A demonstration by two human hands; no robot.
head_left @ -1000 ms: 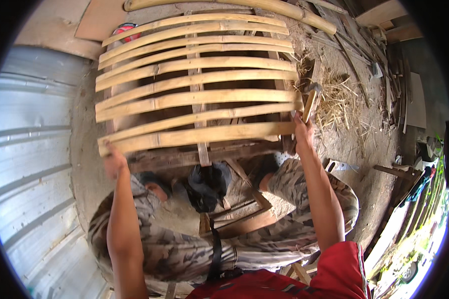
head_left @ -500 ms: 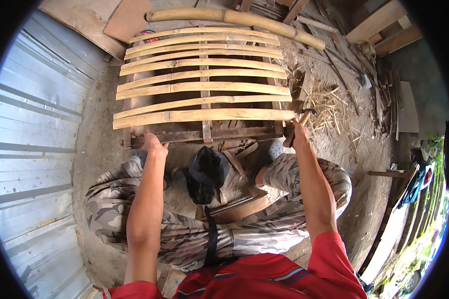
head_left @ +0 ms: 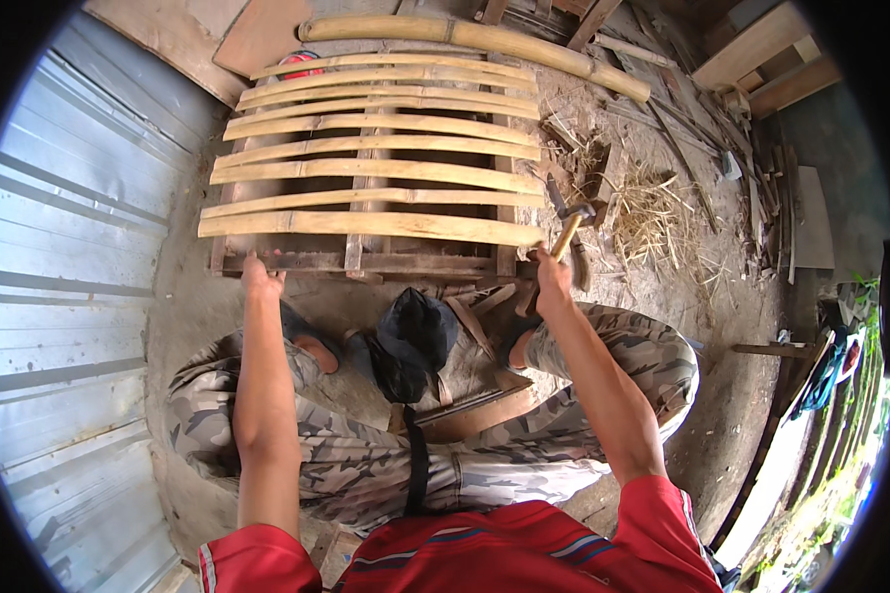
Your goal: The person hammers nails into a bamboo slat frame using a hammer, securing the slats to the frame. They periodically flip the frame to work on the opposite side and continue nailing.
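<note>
Sitting on the dirt floor, you have a bamboo-slat frame (head_left: 376, 168) lying flat just beyond your knees. Its slats hide most of the wooden rails beneath. Your right hand (head_left: 552, 269) is clenched around a hammer (head_left: 567, 225), its head beside the frame's near right corner. Your left hand (head_left: 260, 274) rests on the near left rail; its finger curl cannot be made out.
</note>
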